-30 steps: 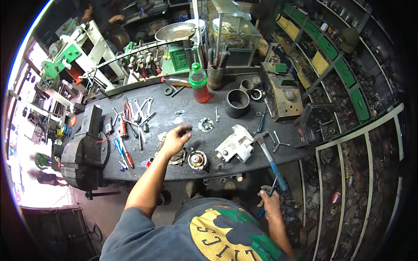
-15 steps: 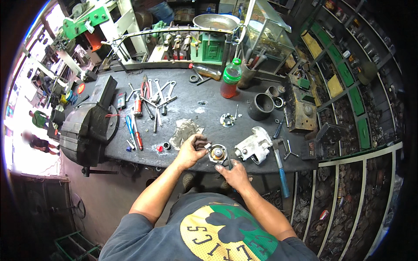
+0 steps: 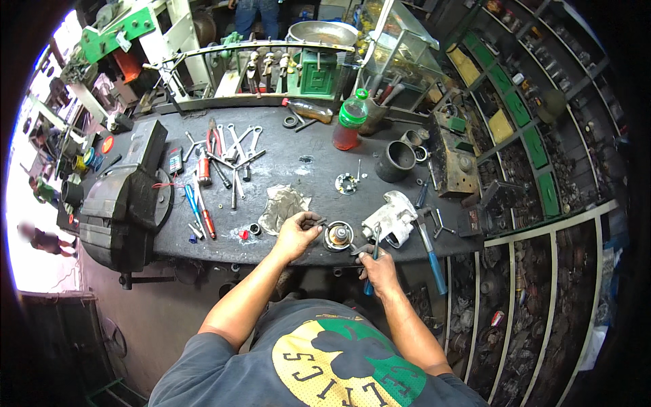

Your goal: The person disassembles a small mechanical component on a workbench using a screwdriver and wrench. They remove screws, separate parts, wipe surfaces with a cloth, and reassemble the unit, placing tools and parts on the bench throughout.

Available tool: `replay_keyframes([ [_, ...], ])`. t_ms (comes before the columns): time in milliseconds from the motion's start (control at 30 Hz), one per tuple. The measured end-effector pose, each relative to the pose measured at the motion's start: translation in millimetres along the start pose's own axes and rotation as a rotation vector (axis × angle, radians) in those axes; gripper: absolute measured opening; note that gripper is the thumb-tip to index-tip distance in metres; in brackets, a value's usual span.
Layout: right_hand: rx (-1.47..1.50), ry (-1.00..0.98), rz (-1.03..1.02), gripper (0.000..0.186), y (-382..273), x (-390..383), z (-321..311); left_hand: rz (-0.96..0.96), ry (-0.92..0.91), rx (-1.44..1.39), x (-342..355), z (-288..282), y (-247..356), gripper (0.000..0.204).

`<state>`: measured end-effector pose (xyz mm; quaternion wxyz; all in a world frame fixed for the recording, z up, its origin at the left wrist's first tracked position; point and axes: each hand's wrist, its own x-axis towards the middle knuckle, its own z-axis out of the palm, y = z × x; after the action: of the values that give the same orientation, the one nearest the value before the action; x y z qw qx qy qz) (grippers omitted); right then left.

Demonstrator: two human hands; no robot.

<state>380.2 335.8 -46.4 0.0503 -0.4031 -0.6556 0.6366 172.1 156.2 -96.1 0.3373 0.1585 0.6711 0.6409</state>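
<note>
My left hand [image 3: 300, 236] pinches a small piece [image 3: 321, 222] at its fingertips, too small to name, just left of a round metal housing [image 3: 338, 235] with a shaft end in its middle. The housing lies near the bench's front edge. My right hand [image 3: 380, 270] is closed round a blue-handled screwdriver [image 3: 369, 287], its shaft pointing up and away. A small flat metal piece [image 3: 359, 250] shows by the right thumb; whether it is gripped too is unclear. Beyond that hand lies a pale cast-metal housing [image 3: 390, 218]. A grey rag [image 3: 285, 207] is spread beyond my left hand.
A blue-handled hammer [image 3: 434, 261] hangs over the front edge at right. A bench vise [image 3: 119, 210] stands at left, near spanners [image 3: 237, 146] and screwdrivers [image 3: 205, 214]. Farther back are a bottle of red liquid [image 3: 349, 122], a dark cup [image 3: 395, 163] and a ring-shaped part [image 3: 347, 184].
My right hand has drawn back to the right from the round housing, and the screwdriver now points away, its shaft upward. My left hand stays beside the housing. The whole view has shifted slightly.
</note>
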Motion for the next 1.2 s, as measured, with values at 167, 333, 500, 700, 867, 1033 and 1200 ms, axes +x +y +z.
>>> replay_keyframes([
  [167, -0.221, -0.051, 0.044, 0.03, 9, -32, -30, 0.253, 0.194, 0.536, -15, -24, 11, 0.046],
  [333, -0.173, 0.002, 0.227, 0.039, 50, -73, -58, 0.554, 0.287, 0.573, -31, -30, 27, 0.034],
  [500, -0.155, 0.028, 0.298, 0.049, 79, -90, -77, 0.648, 0.106, 0.582, -36, 4, 56, 0.033],
  [700, -0.278, 0.029, 0.273, 0.061, 31, -61, -122, 0.61, 0.201, 0.564, -40, 34, 64, 0.034],
  [867, -0.632, 0.227, -0.152, 0.062, 27, 27, -188, 0.524, 0.374, 0.599, -59, 42, 57, 0.032],
  [1033, -0.847, 0.214, -0.391, 0.066, 11, 122, -229, 0.467, 0.457, 0.723, -82, 67, 57, 0.037],
  [1200, -1.03, 0.247, -0.628, 0.059, -8, 184, -237, 0.426, 0.558, 0.806, -91, 102, 68, 0.041],
])
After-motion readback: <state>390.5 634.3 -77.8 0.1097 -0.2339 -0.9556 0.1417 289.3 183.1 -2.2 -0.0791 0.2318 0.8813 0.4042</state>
